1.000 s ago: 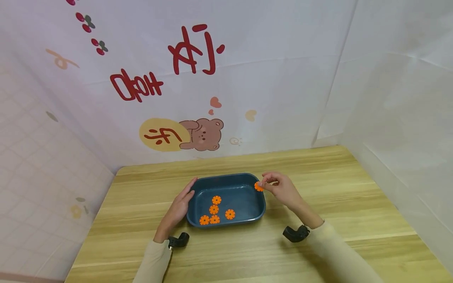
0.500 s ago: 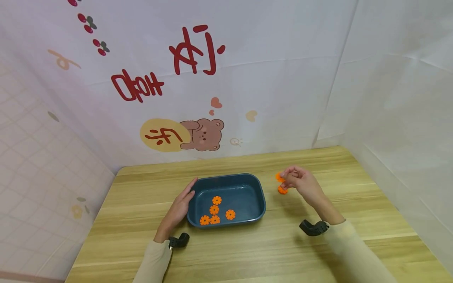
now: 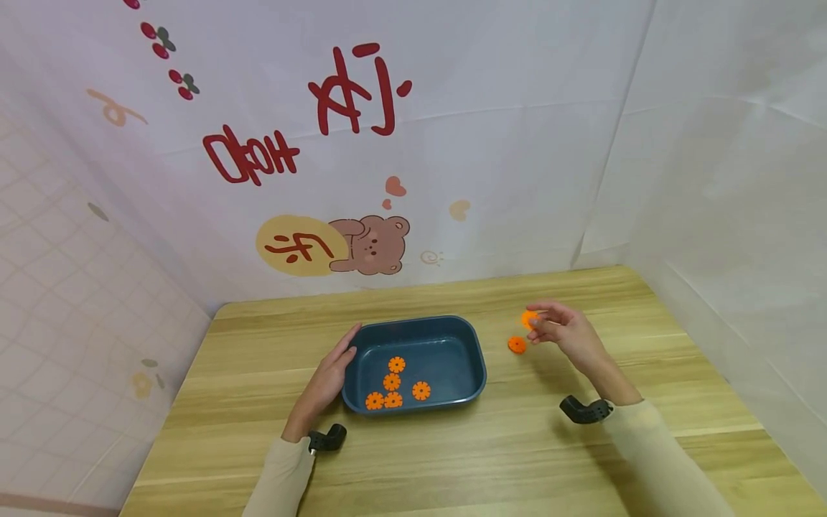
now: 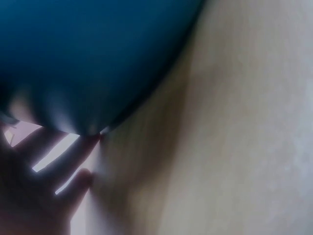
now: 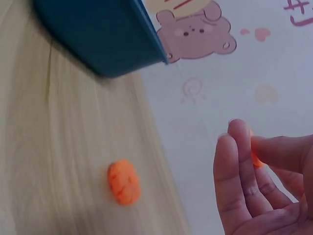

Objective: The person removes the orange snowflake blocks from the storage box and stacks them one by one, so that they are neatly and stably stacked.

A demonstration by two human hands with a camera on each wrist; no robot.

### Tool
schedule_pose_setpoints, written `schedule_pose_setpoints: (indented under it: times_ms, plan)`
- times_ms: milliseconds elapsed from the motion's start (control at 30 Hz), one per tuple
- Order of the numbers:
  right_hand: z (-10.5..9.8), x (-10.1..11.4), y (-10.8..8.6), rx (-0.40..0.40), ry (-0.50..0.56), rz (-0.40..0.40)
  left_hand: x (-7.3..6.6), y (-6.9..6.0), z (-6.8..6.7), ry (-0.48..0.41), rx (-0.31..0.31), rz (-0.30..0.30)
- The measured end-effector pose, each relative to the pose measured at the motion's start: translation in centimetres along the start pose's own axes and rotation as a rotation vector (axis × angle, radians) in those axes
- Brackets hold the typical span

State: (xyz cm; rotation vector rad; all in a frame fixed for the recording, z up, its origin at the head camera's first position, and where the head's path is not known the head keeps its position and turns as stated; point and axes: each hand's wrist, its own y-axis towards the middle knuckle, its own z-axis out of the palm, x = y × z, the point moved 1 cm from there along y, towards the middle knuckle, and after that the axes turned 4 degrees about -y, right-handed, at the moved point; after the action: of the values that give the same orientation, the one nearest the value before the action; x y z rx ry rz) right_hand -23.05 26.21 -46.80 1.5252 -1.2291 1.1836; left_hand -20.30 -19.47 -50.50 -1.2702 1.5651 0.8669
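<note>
Filling the upper half of the head view: a white printed backdrop [image 3: 517, 143]. Below it, a wood-grain counter [image 3: 452, 459] runs across the lower frame. At lower centre on it, a dark blue rectangular tray [image 3: 449, 359], rounded corners, standing flat.

Left hand [image 3: 328, 375], lower centre-left: on the tray's left end, fingers mostly straight. Left wrist view, dark and blurred, shows them spread, with gaps between, against the tray's side. Reads as steadying; light pressure should be enough, since a hard push could slide the tray.

Right hand [image 3: 570, 336], right of centre: pinching one flower-shaped orange disc [image 3: 529, 319] between thumb and fingertips, seemingly raised off the counter. Well apart from the tray's right end.

Smallest: the notched orange pieces. Five discs [image 3: 421, 390] lie in the tray's lower left, four grouped, one a little to the right. A counter piece [image 3: 517, 345] sits between tray and right hand, just beside the fingertips; looks thick in the right wrist view, perhaps several stacked, cannot tell.

Handling notes, my judgement: thin and notched, so best pinched by the faces, near the edge, with an even, light squeeze. Keep the hand high enough that the lower fingers miss the counter piece. Slow the release; a quick one may let the disc skid or roll.
</note>
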Motion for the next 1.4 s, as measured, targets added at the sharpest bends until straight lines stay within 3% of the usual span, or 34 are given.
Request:
schedule_pose_setpoints:
  times_ms: [467,633,900,1400]
  plan:
    - [-0.6,-2.2,0.4,0.052,-0.036,0.07,0.0,0.0,0.1,-0.009,0.006,-0.01]
    - [-0.6,-3.5,0.7,0.076,-0.051,0.057,0.0,0.0,0.1,-0.01,0.004,-0.005]
    - [-0.2,-5.2,1.2,0.032,-0.296,0.019,0.0,0.0,0.0,-0.006,0.005,-0.011]
    - [1.0,-5.6,1.5,0.057,-0.446,-0.027,0.2,0.2,0.0,-0.02,0.006,-0.005]
